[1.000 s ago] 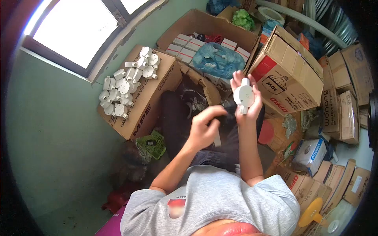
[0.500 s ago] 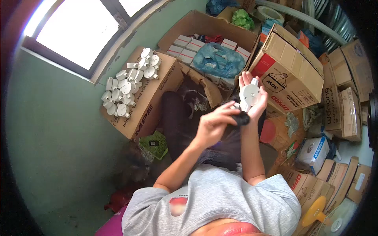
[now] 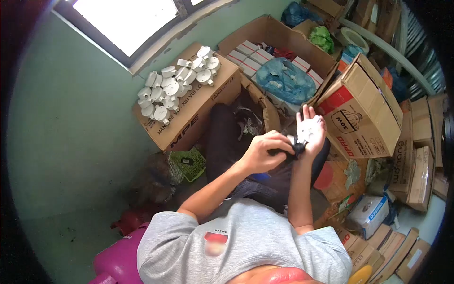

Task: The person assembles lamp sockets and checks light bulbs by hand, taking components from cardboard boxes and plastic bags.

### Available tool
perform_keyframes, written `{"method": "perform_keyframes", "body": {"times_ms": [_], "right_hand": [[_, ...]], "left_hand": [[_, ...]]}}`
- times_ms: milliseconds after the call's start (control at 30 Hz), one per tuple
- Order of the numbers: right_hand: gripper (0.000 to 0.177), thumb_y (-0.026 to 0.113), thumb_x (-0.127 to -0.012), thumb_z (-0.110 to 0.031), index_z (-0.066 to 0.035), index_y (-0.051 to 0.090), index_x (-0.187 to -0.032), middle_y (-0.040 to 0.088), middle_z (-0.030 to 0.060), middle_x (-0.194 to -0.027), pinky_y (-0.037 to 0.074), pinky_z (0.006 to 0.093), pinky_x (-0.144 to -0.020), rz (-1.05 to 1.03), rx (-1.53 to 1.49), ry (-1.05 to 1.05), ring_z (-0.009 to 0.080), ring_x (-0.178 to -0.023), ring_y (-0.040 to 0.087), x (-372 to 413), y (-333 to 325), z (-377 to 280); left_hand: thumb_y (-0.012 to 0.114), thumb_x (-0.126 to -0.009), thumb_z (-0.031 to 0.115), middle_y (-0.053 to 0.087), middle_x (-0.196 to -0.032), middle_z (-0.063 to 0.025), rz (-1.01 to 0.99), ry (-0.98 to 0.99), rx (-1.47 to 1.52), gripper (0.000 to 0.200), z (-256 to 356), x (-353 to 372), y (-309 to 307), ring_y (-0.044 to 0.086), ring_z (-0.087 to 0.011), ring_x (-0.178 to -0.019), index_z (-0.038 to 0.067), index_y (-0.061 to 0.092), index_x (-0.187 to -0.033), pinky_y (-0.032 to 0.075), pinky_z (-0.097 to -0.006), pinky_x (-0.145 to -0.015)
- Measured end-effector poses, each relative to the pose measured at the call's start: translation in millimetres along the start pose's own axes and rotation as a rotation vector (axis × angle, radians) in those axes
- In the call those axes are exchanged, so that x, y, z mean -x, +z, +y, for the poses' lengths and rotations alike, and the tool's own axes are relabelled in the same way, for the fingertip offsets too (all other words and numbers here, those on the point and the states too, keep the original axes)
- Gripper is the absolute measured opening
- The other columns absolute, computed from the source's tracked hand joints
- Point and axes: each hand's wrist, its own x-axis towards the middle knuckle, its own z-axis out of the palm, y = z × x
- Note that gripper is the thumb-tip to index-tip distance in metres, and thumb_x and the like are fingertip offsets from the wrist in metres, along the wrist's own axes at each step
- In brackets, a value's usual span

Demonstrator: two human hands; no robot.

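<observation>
A white round junction fitting [image 3: 309, 129] rests on the upturned palm of my right hand [image 3: 316, 142], whose fingers point up and bend little. My left hand [image 3: 269, 151] is closed around a dark tool [image 3: 298, 147] whose tip is close to the fitting; the tool's exact form is blurred. Many similar white round fittings [image 3: 172, 88] lie in a pile on top of a brown cardboard box [image 3: 203, 106] at the upper left.
Behind my hands stands an open carton [image 3: 265, 29] with white small boxes and a blue plastic bag [image 3: 286, 81]. A 30W carton [image 3: 359, 106] is to the right. A green basket [image 3: 189, 163] sits near my knee, a magenta object [image 3: 118, 258] at the lower left.
The view has shifted, so the surroundings sit farther right. The fitting now lies lower and flatter in my right palm, and my left hand still grips the dark tool.
</observation>
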Motion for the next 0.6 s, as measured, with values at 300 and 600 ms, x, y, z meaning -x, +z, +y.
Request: {"method": "perform_keyframes", "body": {"times_ms": [300, 600], "right_hand": [[0.029, 0.041, -0.115, -0.02, -0.002, 0.047, -0.136, 0.062, 0.0292, -0.14, 0.043, 0.0549, -0.12, 0.011, 0.331, -0.107, 0.0419, -0.129, 0.064, 31.7, 29.6, 33.9], [0.042, 0.049, -0.112, -0.044, -0.011, 0.049, -0.139, 0.058, 0.0263, -0.143, 0.044, 0.0605, -0.117, 0.026, 0.42, -0.126, 0.05, -0.135, 0.058, 6.6, -16.9, 1.6]], "left_hand": [[0.055, -0.095, -0.008, 0.055, -0.155, -0.0259, 0.28, -0.079, 0.177, 0.048, -26.4, -0.6, 26.2, 0.052, -0.0325, -0.147, -0.001, 0.064, -0.141, 0.042, -0.0385, -0.118], [0.071, -0.086, 0.009, 0.072, -0.107, -0.0154, 0.115, -0.165, -0.058, 0.048, -11.8, 18.4, -13.8, 0.071, -0.0298, -0.105, 0.0, 0.065, -0.132, 0.056, -0.037, -0.093]]}}
